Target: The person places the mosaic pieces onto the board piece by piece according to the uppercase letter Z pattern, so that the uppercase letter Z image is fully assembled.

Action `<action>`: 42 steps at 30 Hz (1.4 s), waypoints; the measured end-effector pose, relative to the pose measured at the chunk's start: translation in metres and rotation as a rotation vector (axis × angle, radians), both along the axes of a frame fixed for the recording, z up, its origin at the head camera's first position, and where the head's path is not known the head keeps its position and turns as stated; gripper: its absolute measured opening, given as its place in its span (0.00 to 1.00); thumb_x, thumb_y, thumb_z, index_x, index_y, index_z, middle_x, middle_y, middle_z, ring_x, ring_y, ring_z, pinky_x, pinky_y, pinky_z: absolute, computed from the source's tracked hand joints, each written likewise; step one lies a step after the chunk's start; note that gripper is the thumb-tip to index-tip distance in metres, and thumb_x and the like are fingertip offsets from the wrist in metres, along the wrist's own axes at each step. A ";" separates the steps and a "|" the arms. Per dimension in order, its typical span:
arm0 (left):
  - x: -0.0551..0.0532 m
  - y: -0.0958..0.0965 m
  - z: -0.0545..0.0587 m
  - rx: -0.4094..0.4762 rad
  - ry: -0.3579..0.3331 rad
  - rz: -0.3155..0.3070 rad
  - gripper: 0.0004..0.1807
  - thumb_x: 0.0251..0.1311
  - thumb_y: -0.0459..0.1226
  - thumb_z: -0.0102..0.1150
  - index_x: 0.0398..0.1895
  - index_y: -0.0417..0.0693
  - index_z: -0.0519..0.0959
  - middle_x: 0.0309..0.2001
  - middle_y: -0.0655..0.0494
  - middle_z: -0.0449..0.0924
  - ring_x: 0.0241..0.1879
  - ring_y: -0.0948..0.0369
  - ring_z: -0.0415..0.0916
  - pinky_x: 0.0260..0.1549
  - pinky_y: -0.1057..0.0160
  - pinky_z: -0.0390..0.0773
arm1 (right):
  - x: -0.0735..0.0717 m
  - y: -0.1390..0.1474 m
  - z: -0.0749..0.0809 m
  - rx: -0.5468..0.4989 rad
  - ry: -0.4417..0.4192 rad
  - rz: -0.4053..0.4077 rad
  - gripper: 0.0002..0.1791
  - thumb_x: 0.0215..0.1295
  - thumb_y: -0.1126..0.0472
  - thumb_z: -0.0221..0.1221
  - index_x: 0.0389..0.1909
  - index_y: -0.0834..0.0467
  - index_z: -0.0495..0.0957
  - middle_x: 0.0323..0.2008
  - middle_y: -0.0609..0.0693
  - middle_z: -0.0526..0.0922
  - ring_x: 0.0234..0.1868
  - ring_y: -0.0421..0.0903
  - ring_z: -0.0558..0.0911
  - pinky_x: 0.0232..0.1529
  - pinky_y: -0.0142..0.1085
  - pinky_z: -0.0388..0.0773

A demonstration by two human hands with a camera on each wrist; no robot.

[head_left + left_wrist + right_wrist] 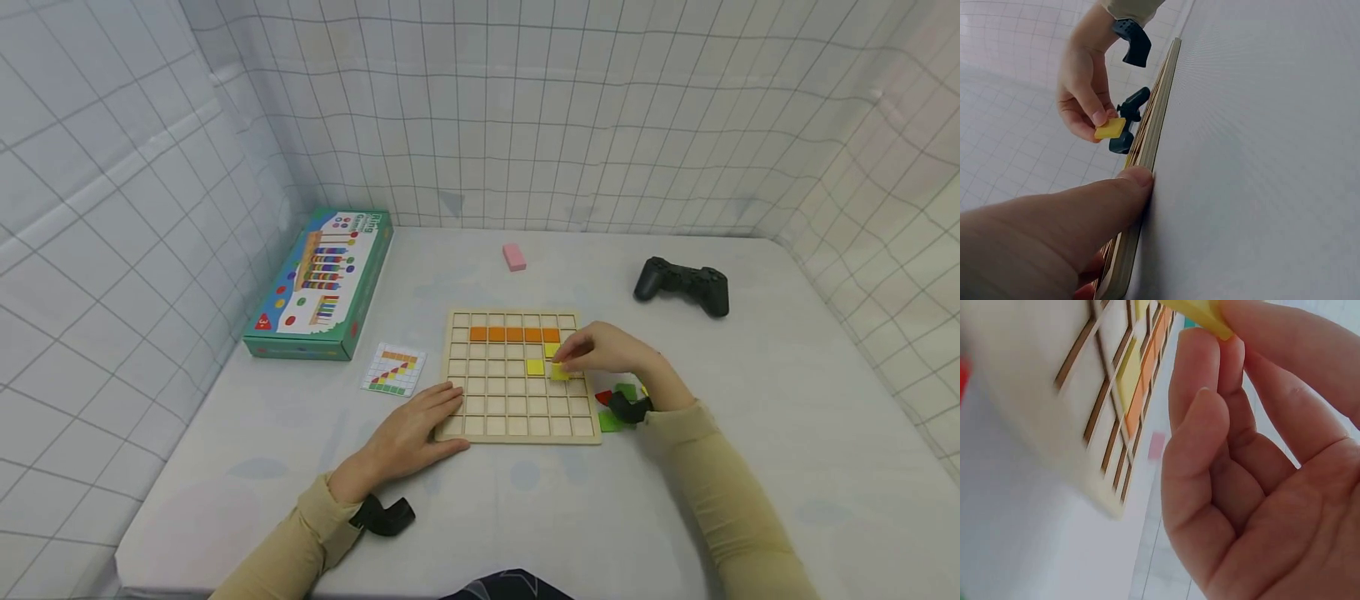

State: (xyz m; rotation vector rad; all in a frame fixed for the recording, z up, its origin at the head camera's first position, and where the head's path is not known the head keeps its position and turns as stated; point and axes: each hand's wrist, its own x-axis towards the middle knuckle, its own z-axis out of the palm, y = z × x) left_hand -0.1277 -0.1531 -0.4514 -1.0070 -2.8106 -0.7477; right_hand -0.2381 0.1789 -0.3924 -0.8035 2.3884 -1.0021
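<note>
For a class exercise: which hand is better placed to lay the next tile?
Likely the right hand: it pinches a yellow tile over the board, whose edge the left hand touches.

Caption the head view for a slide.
The right hand pinches a yellow tile over a wooden grid board, while the left hand rests at its near left corner.

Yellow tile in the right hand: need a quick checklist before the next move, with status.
1. Right hand grips tile: ok, pinched.
2. Tile clear of board: ok, the left wrist view shows it apart.
3. Left hand on board: ok, at its near left corner.
4. Card uncovered: ok.
5. Cell under tile bare: cannot tell, hidden.
6. Loose tiles fully visible: not ok, strap covers some.
</note>
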 end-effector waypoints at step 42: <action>0.003 0.000 0.002 -0.019 0.019 0.007 0.39 0.57 0.53 0.61 0.61 0.31 0.69 0.64 0.41 0.66 0.67 0.48 0.57 0.63 0.50 0.61 | 0.007 -0.033 -0.003 0.055 0.078 -0.019 0.10 0.58 0.59 0.64 0.41 0.56 0.83 0.31 0.45 0.80 0.35 0.42 0.78 0.40 0.37 0.76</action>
